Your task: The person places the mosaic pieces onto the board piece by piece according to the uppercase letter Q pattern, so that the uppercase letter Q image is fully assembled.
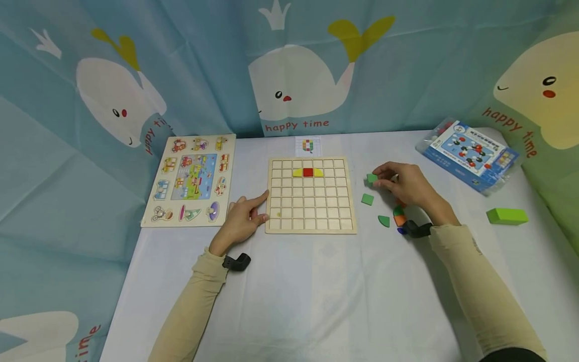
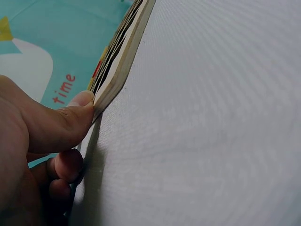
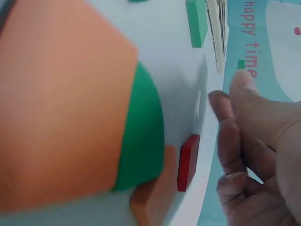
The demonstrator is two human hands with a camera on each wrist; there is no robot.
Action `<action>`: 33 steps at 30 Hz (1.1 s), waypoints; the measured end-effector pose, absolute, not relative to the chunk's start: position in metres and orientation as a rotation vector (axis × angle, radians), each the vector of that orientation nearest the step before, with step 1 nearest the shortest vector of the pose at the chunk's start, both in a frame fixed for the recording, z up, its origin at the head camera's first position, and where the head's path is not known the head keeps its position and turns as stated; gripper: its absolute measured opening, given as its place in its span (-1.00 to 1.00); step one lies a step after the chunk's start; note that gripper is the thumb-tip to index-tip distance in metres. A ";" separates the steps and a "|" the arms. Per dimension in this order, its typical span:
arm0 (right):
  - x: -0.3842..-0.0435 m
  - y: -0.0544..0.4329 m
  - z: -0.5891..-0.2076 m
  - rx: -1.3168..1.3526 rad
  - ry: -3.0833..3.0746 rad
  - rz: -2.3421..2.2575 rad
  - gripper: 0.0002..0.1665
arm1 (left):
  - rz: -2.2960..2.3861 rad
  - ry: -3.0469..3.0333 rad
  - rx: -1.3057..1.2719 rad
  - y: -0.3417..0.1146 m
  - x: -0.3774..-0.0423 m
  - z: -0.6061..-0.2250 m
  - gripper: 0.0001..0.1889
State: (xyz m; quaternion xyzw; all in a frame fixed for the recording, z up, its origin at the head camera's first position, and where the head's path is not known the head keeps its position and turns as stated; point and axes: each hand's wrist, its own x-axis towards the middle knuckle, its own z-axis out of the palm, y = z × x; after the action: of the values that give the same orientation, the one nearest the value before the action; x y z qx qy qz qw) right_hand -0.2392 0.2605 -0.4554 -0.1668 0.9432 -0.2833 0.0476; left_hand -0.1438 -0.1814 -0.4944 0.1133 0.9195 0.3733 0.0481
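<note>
A wooden grid board (image 1: 309, 229) lies flat, with a red square (image 1: 308, 172) between two yellow pieces (image 1: 297, 173) in an upper row. My left hand (image 1: 239, 220) rests at the board's left edge, index finger extended and thumb tip against the side (image 2: 110, 87). To the right of the board, my right hand (image 1: 404, 183) pinches a green square block (image 1: 371, 178) between thumb and fingers, above the table. Nearest to it lie another green square (image 1: 367, 199) and a green quarter-circle (image 1: 384, 221). Orange pieces (image 1: 400, 220) sit beneath the right wrist, partly hidden.
Behind the board lies a small pattern card (image 1: 308, 146). A picture puzzle board (image 1: 149, 216) is at the left. A blue-boxed package (image 1: 470, 155) and a light green block (image 1: 507, 216) stand at the right. A whale-print curtain (image 1: 203, 65) hangs behind the table.
</note>
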 end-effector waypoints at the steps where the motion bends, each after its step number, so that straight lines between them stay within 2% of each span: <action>1: -0.239 0.260 -0.456 -0.506 2.892 -0.887 -0.71 | 1.138 2.805 0.348 -0.182 -0.144 -0.494 -0.32; 17: -0.246 0.232 -0.467 -0.594 2.862 -1.350 -0.71 | 1.131 2.817 0.351 -0.181 -0.145 -0.494 -0.32; 33: -0.258 0.194 -0.462 -0.560 2.752 -1.389 -0.69 | 1.115 2.830 0.350 -0.181 -0.145 -0.494 -0.32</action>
State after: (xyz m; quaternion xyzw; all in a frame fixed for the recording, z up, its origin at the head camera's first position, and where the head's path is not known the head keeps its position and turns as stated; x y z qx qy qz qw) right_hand -0.2584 0.1935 -0.4623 -0.1788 0.8783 -0.4433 0.0041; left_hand -0.1447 -0.1809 -0.4942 0.1144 0.9235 0.3639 0.0399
